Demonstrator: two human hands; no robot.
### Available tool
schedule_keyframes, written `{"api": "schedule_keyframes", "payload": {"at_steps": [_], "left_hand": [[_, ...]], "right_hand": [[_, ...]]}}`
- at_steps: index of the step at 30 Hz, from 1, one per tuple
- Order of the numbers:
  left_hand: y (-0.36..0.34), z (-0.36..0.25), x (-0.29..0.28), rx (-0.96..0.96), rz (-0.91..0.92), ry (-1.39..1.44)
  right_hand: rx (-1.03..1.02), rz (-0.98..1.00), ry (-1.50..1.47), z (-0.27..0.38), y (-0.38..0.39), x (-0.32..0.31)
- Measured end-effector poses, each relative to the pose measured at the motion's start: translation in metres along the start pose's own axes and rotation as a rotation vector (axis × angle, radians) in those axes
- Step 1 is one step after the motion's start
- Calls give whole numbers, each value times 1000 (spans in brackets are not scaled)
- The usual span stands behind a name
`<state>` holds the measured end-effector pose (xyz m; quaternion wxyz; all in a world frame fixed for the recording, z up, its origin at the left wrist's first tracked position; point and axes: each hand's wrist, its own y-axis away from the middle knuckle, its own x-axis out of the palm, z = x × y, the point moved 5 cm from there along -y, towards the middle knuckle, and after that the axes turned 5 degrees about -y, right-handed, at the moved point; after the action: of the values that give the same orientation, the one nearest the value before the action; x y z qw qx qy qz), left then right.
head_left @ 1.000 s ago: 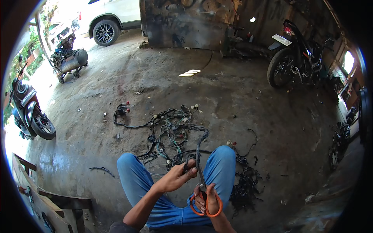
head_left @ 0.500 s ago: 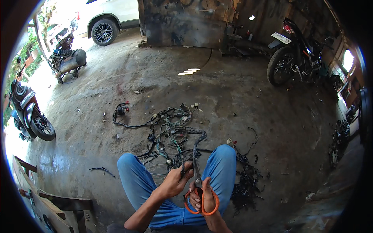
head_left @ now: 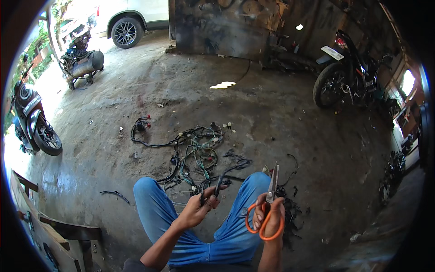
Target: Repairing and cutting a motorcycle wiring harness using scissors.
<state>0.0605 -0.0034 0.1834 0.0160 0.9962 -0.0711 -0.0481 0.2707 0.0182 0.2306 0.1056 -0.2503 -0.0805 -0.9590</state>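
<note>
- Two hands are working above blue-trousered knees: the left hand (head_left: pixel 199 209) is gripping a black wire bundle (head_left: pixel 216 187), raised slightly since a moment ago.
- The right hand (head_left: pixel 268 217) is clenching orange-handled scissors (head_left: pixel 271 199), now swung clear, blades closed, long axis pointing upward, away from the wiring harness (head_left: pixel 195 152) on the floor.

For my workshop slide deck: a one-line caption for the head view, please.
Seated on a garage floor, left hand grips a black wire bundle while right hand holds orange-handled scissors.

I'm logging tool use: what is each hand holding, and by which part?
The right hand holds scissors by their orange loop handles. The left hand grips a black wire bundle near its end.
</note>
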Motion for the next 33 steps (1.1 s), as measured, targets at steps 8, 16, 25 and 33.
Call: {"api": "schedule_keyframes", "payload": {"at_steps": [8,16,25,33], "left_hand": [[-5,6,-7,-152,-193,538],[-15,11,-26,-23,-157,491],[-34,6,-35,-16,236,428],[-44,45,-33,-67,220,597]], "right_hand": [[-182,-237,297,-11,-28,-32],[-56,-691,1178,-75,-26,-230],[398,-446,1402,-253,66,-346],[-362,-644,926,-34,-17,-175]]}}
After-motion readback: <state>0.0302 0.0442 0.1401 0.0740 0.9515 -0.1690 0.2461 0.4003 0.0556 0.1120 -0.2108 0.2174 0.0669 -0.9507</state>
